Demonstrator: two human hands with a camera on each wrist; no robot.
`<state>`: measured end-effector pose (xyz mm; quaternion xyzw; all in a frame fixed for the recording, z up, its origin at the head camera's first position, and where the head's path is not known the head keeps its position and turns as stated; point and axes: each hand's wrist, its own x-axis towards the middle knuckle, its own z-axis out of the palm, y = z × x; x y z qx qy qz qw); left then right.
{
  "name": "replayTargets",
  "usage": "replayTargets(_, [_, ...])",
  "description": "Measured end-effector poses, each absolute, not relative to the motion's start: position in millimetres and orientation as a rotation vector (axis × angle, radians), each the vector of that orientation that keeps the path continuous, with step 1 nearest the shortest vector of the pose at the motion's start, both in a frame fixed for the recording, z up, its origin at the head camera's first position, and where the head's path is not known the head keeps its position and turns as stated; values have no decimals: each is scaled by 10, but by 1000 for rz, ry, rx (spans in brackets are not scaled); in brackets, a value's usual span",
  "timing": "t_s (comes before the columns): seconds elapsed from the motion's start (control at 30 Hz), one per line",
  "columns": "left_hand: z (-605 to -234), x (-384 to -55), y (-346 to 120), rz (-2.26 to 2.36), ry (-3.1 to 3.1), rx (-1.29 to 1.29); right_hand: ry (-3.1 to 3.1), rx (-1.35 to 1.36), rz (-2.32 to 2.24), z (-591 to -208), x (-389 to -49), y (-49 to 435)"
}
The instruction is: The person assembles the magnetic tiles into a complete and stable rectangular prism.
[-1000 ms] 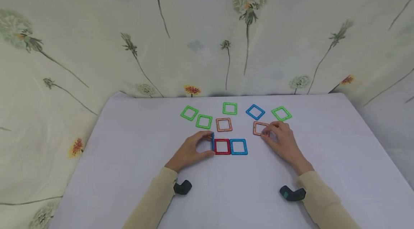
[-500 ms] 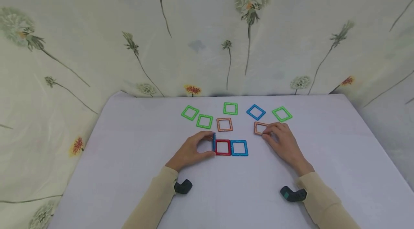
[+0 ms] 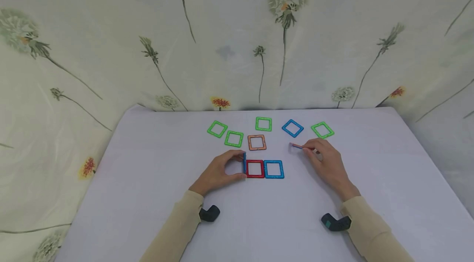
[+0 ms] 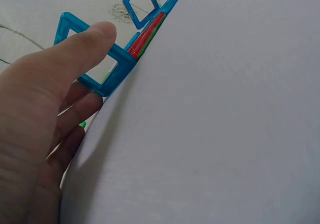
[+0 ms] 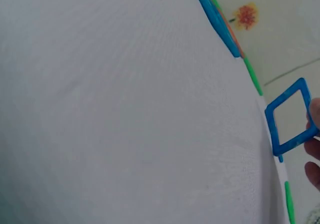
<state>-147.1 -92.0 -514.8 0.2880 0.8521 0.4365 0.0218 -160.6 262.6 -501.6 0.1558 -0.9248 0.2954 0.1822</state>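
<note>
My left hand (image 3: pixel 219 171) pinches a blue square magnetic tile (image 4: pixel 120 75), an open frame, between thumb and fingers. The tile (image 3: pixel 245 164) stands upright on edge along the left side of a red square tile (image 3: pixel 255 177). A light blue tile (image 3: pixel 274 177) lies flat against the red one's right side. Farther right, my right hand (image 3: pixel 327 165) pinches another square tile (image 3: pixel 296 145), tilted up so that it shows nearly edge-on in the head view. In the right wrist view this tile's visible face (image 5: pixel 295 144) is blue; its other face looks orange from above.
Behind the hands lie several loose tiles: an orange one (image 3: pixel 257 149), a blue one (image 3: pixel 287 132) and several green ones, among them the far right one (image 3: pixel 327 135). White cloth (image 3: pixel 259 221) covers the table; a flowered curtain (image 3: pixel 229 27) hangs behind it.
My right hand has tipped its tile up off the table, from lying flat and showing orange to nearly edge-on. The left hand keeps its blue tile upright in the same place.
</note>
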Motion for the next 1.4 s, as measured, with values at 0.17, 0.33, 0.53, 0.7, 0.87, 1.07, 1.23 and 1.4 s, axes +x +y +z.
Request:
replayTargets(0.17, [-5154,-1477,-941,1344,2641,899,-2588,460,855,-4976,-1607,2617])
replayTargets(0.33, [-5146,-1466,-944,1342,2639,901,-2603,464,849,-4960,-1610,2589])
replayTargets(0.53, [-5149,-1459,-937,1347,2635,877,-2613,472,844,-4947,-1604,2550])
replayTargets(0.7, [-5150,-1463,-930,1344,2638,893,-2593,511,847,-4945,-1605,2523])
replayTargets(0.87, [-5138,-1470,-927,1346,2641,902,-2579,548,877,-4922,-1619,2468])
replayTargets(1.07, [-5138,-1479,-928,1345,2637,890,-2603,563,875,-4907,-1632,2395])
replayTargets(1.23, [-5149,-1478,-924,1344,2629,877,-2610,571,889,-4891,-1615,2348])
replayTargets(1.4, [-5146,-1474,-919,1348,2629,870,-2602,606,883,-4877,-1618,2299])
